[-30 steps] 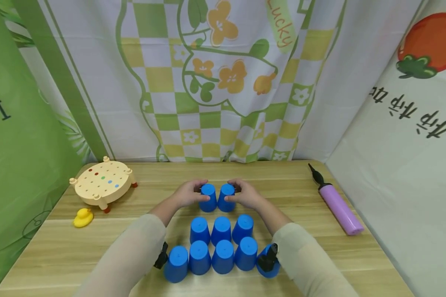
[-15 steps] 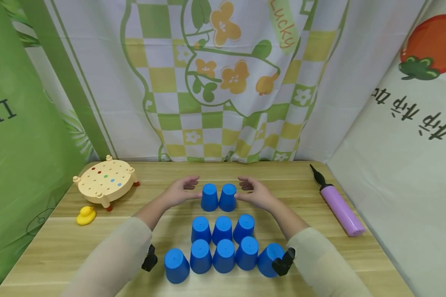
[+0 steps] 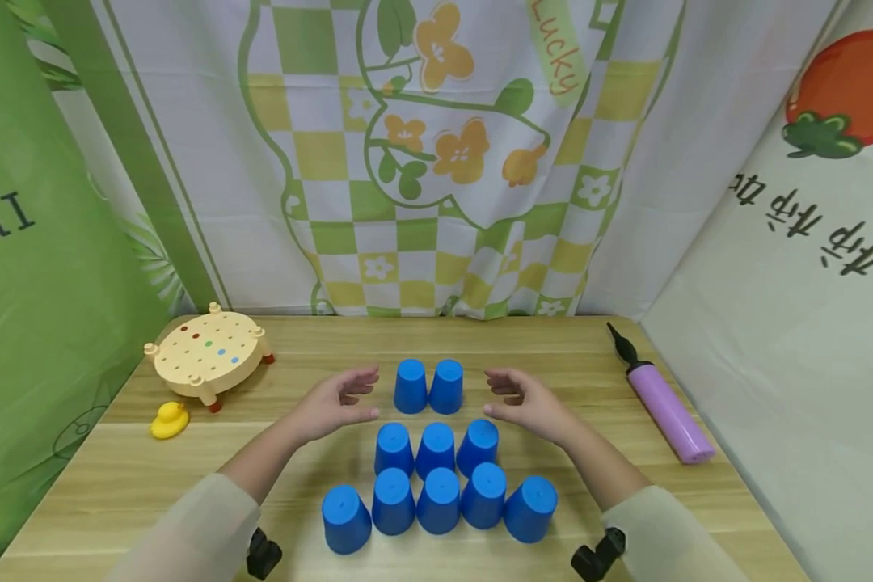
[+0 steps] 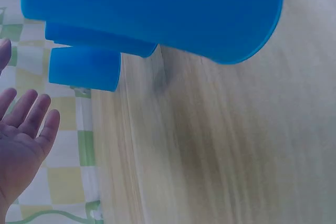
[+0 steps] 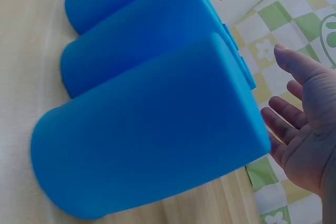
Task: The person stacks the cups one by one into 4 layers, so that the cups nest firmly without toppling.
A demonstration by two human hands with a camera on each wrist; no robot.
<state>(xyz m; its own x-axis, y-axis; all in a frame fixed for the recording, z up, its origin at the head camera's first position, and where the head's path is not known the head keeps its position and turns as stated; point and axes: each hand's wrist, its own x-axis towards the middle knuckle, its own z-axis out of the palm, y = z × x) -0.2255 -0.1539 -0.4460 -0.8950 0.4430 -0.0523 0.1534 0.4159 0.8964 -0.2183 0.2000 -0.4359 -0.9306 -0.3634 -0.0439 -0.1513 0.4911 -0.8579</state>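
Two upside-down blue cups, a left one [image 3: 411, 386] and a right one [image 3: 447, 386], stand side by side at the back. Left of them, my left hand [image 3: 335, 404] has its fingers apart and holds nothing; to their right, my right hand [image 3: 531, 404] is likewise empty. Nearer stands a row of three blue cups [image 3: 435, 449], and in front of it a row of several more [image 3: 438, 503]. The left wrist view shows my left hand [image 4: 23, 145] beside blue cups [image 4: 84, 68]. In the right wrist view my right hand [image 5: 307, 124] appears beyond a large blue cup [image 5: 147, 135].
On the wooden table [image 3: 553, 347], a cream pegged board [image 3: 207, 356] lies legs up at the left, with a yellow duck [image 3: 169, 420] before it. A purple pump [image 3: 665, 408] lies at the right. A patterned curtain [image 3: 436, 242] hangs behind.
Both hands have let go of the two back cups and moved outward and toward the near side. The cups stay standing where they were.
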